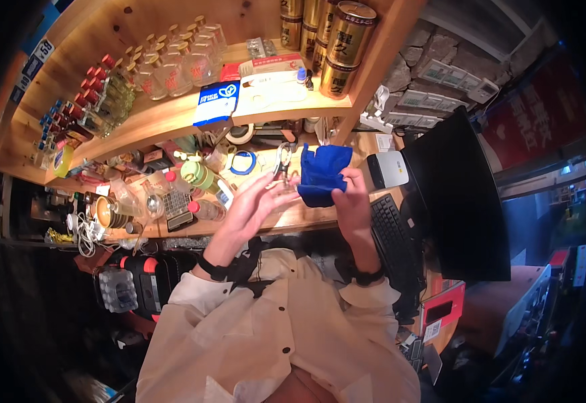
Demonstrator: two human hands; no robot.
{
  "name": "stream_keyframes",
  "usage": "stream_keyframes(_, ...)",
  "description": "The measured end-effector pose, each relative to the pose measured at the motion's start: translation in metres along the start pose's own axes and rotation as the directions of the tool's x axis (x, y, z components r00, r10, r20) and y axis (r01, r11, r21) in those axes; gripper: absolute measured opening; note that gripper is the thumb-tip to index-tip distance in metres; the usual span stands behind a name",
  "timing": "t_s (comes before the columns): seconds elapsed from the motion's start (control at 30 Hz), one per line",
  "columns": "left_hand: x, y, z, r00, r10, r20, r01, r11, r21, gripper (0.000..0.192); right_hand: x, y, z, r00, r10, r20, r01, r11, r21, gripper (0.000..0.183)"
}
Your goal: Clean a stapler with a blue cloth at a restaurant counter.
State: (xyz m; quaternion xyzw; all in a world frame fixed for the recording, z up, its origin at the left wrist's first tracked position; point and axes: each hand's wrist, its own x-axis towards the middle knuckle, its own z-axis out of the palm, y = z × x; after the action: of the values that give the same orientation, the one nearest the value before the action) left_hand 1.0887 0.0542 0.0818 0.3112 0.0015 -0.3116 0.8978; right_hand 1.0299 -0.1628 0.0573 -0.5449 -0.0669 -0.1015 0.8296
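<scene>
My right hand (pixel 354 204) grips the lower right edge of a blue fabric-like pouch (pixel 325 171), raised above the wooden desk (pixel 298 219). Just left of the pouch, my left hand (pixel 258 204) is raised with its fingers spread. A shiny metal ring-shaped object (pixel 283 157) stands at its fingertips; whether they touch it cannot be told. Beyond my left hand a roll of blue tape (pixel 243 162) lies on the desk. A green lidded bottle (pixel 198 175) and a small white device (pixel 224 194) are to the left of that hand.
A calculator (pixel 176 209), a red-capped plastic bottle (pixel 206 210) and stacked bowls (pixel 109 212) are at the left. A keyboard (pixel 392 231), a white-topped box (pixel 388 170) and a large monitor (pixel 456 201) stand at the right. The shelf (pixel 273 113) overhead holds glass bottles and gold cans (pixel 342 50).
</scene>
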Motion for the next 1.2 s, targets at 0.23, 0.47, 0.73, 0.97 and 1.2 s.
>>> stream_keyframes(0.23,0.002,-0.037,-0.011,0.999,0.019,-0.047,-0.017,0.999,0.039,0.03,-0.014,-0.012,0.014,0.962,0.214,-0.172,-0.215,0.977,0.015,0.032)
stream_keyframes(0.47,-0.003,-0.044,-0.038,0.998,-0.046,0.04,0.046,0.999,0.004,0.034,-0.027,-0.026,0.018,0.932,0.027,-0.361,-0.016,0.999,0.032,0.036)
stream_keyframes(0.73,-0.005,-0.03,-0.039,0.98,-0.151,0.131,0.153,0.988,-0.005,0.037,-0.052,-0.01,0.023,0.833,0.28,-0.477,-0.164,0.949,0.27,0.046)
stream_keyframes(0.97,-0.023,-0.034,-0.054,0.978,-0.21,-0.014,0.195,0.88,0.434,0.042,-0.099,0.039,0.042,0.782,0.351,-0.515,-0.189,0.921,0.34,0.039)
stream_keyframes(1.2,-0.033,-0.062,-0.069,0.978,-0.083,0.19,-0.038,0.826,0.562,0.047,-0.121,0.055,0.073,0.769,0.21,-0.603,-0.124,0.975,0.182,0.056)
